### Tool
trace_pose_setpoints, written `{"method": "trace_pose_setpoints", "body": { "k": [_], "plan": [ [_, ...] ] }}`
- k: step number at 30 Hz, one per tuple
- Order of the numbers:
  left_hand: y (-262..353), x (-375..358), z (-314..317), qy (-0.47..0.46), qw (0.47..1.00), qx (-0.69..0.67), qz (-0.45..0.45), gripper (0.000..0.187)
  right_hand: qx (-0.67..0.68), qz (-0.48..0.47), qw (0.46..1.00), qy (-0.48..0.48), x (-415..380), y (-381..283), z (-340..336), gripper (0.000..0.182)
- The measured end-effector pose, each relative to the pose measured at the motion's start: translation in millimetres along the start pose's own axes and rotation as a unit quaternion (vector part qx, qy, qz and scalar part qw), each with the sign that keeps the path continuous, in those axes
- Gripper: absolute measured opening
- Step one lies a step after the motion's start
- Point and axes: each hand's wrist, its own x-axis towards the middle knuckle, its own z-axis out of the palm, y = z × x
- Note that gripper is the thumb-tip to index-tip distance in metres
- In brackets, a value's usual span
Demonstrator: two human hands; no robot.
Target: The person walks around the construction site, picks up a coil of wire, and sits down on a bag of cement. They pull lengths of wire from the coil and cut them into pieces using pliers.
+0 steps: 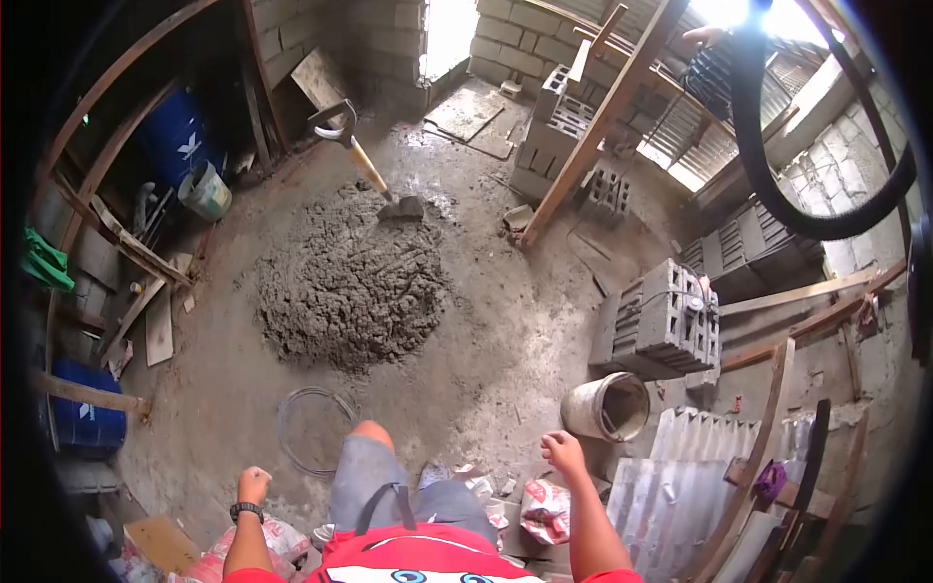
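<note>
My left hand [255, 484] hangs low at the left, fingers curled, with nothing visible in it; a dark watch is on that wrist. At the right, my right hand [562, 453] is loosely closed, nothing showing in it, just below a dirty bucket [622, 406] that lies tipped on its side. Beyond my knees spreads a heap of wet mortar [340, 291]. A shovel [369, 168] stands with its blade stuck in the far edge of the heap, handle leaning back to the left. Between my left hand and the heap lies a coil of wire [284, 428].
Stacked hollow blocks [661, 316] stand at the right, others at the back. A wooden post [607, 121] slants up there. Corrugated sheets [671, 496] lie lower right. Blue drums [175, 136] and a pail [205, 191] are at left. Red-and-white sacks [546, 510] lie by my feet.
</note>
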Motion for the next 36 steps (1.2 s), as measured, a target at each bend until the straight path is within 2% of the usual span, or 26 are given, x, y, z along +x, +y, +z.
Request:
{"method": "trace_pose_setpoints", "body": {
  "k": [3, 4, 6, 8, 10, 12, 13, 14, 16, 17, 18, 20, 24, 26, 30, 32, 33, 34, 35, 36],
  "plan": [
    [25, -11, 27, -0.042, 0.997, 0.057, -0.037, 0.015, -0.067, 0.022, 0.997, -0.038, 18, -28, -33, 0.029],
    [29, -9, 43, -0.06, 0.993, 0.083, -0.055, 0.015, -0.12, 0.015, 0.99, -0.073, 22, -54, -37, 0.036],
    [20, 17, 74, -0.076, 0.994, 0.058, -0.059, 0.015, -0.278, -0.023, 0.951, -0.136, 41, -100, -39, 0.044],
    [54, 41, 90, -0.052, 0.996, 0.054, -0.04, 0.017, -0.351, -0.049, 0.908, -0.225, 60, -164, -39, 0.052],
    [97, 82, 110, -0.042, 0.999, 0.028, -0.008, 0.018, -0.38, -0.043, 0.892, -0.242, 94, -212, -42, 0.056],
    [163, 115, 124, -0.071, 0.996, -0.037, -0.033, 0.018, -0.433, -0.054, 0.878, -0.197, 116, -275, -47, 0.057],
    [197, 138, 137, -0.095, 0.993, -0.069, 0.007, 0.018, -0.432, -0.053, 0.88, -0.191, 132, -296, -57, 0.057],
    [227, 157, 148, -0.119, 0.987, -0.1, 0.043, 0.018, -0.393, -0.076, 0.898, -0.184, 148, -318, -67, 0.055],
    [330, 180, 147, -0.18, 0.973, -0.131, 0.058, 0.017, -0.347, -0.098, 0.924, -0.129, 172, -372, -83, 0.051],
    [376, 191, 147, -0.2, 0.968, -0.134, 0.066, 0.017, -0.303, -0.047, 0.945, -0.11, 173, -417, -83, 0.048],
    [419, 203, 147, -0.219, 0.963, -0.136, 0.074, 0.017, -0.292, -0.053, 0.95, -0.095, 185, -441, -91, 0.046],
    [509, 216, 138, -0.232, 0.955, -0.154, 0.099, 0.016, -0.322, -0.087, 0.938, -0.093, 228, -468, -107, 0.046],
    [596, 272, 157, -0.209, 0.964, -0.121, 0.113, 0.016, -0.345, -0.049, 0.926, -0.141, 334, -537, -115, 0.05],
    [638, 295, 164, -0.205, 0.974, -0.037, 0.089, 0.019, -0.368, -0.074, 0.915, -0.146, 411, -558, -114, 0.048],
    [686, 348, 200, -0.221, 0.974, 0.035, 0.022, 0.019, -0.365, -0.132, 0.907, -0.166, 575, -634, -73, 0.046],
    [700, 366, 221, -0.212, 0.977, -0.013, -0.001, 0.014, -0.37, -0.184, 0.89, -0.192, 649, -671, -42, 0.046],
    [730, 370, 219, -0.233, 0.97, -0.052, -0.037, 0.013, -0.389, -0.191, 0.875, -0.216, 676, -698, -27, 0.047],
    [751, 374, 222, -0.212, 0.973, -0.087, 0.023, 0.014, -0.403, -0.243, 0.848, -0.245, 707, -719, -14, 0.048],
    [784, 380, 218, -0.198, 0.976, -0.074, 0.048, 0.015, -0.427, -0.234, 0.833, -0.262, 723, -754, -1, 0.047],
    [813, 388, 215, -0.176, 0.982, -0.056, 0.034, 0.017, -0.456, -0.222, 0.823, -0.256, 736, -787, 13, 0.044]
  ]
}}
